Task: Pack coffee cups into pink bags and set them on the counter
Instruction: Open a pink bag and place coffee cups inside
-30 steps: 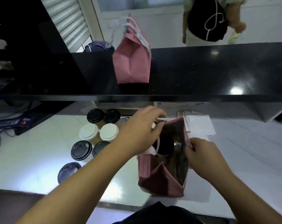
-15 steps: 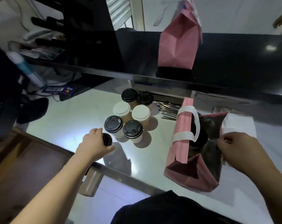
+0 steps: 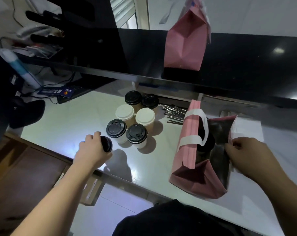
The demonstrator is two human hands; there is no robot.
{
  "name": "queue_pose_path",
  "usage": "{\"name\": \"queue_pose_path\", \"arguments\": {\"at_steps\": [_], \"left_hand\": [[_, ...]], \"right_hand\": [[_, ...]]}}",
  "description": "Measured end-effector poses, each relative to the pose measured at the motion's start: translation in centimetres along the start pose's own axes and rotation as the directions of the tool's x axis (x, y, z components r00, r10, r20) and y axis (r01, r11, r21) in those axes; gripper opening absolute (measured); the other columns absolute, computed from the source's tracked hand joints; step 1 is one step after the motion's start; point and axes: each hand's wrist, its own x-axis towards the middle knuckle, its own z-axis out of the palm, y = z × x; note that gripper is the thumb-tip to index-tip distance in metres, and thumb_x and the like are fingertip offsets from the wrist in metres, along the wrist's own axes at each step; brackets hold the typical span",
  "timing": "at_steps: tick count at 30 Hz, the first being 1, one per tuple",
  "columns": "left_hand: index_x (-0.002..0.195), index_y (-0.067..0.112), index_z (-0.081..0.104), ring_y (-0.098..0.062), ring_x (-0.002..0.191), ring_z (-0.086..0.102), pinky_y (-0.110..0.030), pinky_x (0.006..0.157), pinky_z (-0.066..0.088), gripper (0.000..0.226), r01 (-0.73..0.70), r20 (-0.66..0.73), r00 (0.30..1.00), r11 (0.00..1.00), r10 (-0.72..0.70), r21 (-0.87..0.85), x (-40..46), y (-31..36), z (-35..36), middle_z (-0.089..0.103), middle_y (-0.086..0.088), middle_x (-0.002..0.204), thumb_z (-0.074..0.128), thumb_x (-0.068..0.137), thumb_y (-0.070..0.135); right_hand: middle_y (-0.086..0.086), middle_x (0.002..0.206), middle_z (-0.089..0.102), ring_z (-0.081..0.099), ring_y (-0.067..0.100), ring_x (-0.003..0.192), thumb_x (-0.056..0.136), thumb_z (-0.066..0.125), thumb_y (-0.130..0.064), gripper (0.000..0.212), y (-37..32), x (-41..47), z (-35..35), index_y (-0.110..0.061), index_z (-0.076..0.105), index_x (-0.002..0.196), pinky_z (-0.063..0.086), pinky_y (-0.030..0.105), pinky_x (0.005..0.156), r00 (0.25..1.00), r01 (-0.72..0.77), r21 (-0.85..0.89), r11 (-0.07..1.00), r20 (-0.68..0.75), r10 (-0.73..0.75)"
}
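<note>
— what moved?
— your left hand [image 3: 91, 150] left the pink bag [image 3: 188, 147] — its fingers now grip a black-lidded cup [image 3: 106, 143] on the table [image 3: 59, 126].
— right hand [image 3: 246, 154]?
— pinching the bag's rim, a cup inside.

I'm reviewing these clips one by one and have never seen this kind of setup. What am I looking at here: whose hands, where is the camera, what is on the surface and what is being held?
There is no machine. A person wears a wide-angle camera on the head, so the single view looks down at their own two bare hands.

The left hand grips a black-lidded coffee cup near the front edge of the white worktop. The right hand pinches the rim of an open pink bag standing on the worktop; something dark, probably a cup, sits inside.

Between the hands stand six more lidded cups, four with black lids and two with white. Above the worktop runs a raised black counter, and a second pink bag already stands on it.
</note>
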Motion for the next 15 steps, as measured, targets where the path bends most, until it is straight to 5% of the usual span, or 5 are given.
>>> {"name": "queue_pose_path", "arguments": {"at_steps": [5, 8, 12, 15], "left_hand": [[0.149, 0.017, 0.041, -0.043, 0.122, 0.049, -0.055, 0.092, 0.051, 0.085, -0.134, -0.233, 0.963, 0.991, 0.132, 0.009, -2.8, 3.4, -6.8, 0.049, -0.014, 0.141, 0.076, 0.078, 0.048], [0.147, 0.025, 0.041, -0.039, 0.121, 0.048, -0.054, 0.091, 0.048, 0.086, -0.350, -0.396, 0.865, 0.936, 0.308, -0.038, -5.5, 7.6, -11.0, 0.049, -0.008, 0.142, 0.076, 0.072, 0.048], [0.146, 0.036, 0.038, -0.025, 0.125, 0.046, -0.037, 0.092, 0.041, 0.086, -0.664, -0.443, 0.688, 0.746, 0.575, -0.062, -9.4, 14.1, -14.0, 0.044, 0.008, 0.142, 0.072, 0.068, 0.052], [0.148, 0.041, 0.035, -0.015, 0.129, 0.047, -0.036, 0.100, 0.046, 0.087, -0.828, -0.330, 0.550, 0.553, 0.767, -0.095, -11.0, 19.0, -13.9, 0.040, 0.017, 0.143, 0.069, 0.069, 0.056]], "right_hand": [[-0.002, 0.046, 0.060, 0.060, 0.016, 0.046, 0.095, 0.058, -0.034, 0.040, -0.1, -0.3, -0.2, -0.018, 0.062, 0.059, 0.039, 0.025, 0.045, 1.000, 0.012, 0.015, 1.000, 0.004, -0.012], [-0.003, 0.046, 0.060, 0.059, 0.014, 0.045, 0.095, 0.058, -0.034, 0.039, -0.1, -0.8, -0.5, -0.017, 0.062, 0.060, 0.038, 0.025, 0.043, 1.000, 0.005, 0.039, 0.999, 0.000, -0.005], [0.004, 0.056, 0.065, 0.062, 0.022, 0.051, 0.096, 0.055, -0.035, 0.034, 0.0, -1.3, -0.7, -0.010, 0.066, 0.075, 0.052, 0.038, 0.051, 0.999, 0.033, 0.049, 0.998, 0.028, -0.034], [-0.005, 0.060, 0.067, 0.061, 0.011, 0.051, 0.096, 0.057, -0.039, 0.027, 0.3, -1.6, -0.9, -0.022, 0.065, 0.076, 0.043, 0.030, 0.044, 0.999, 0.038, 0.076, 0.996, 0.013, -0.039]]}}
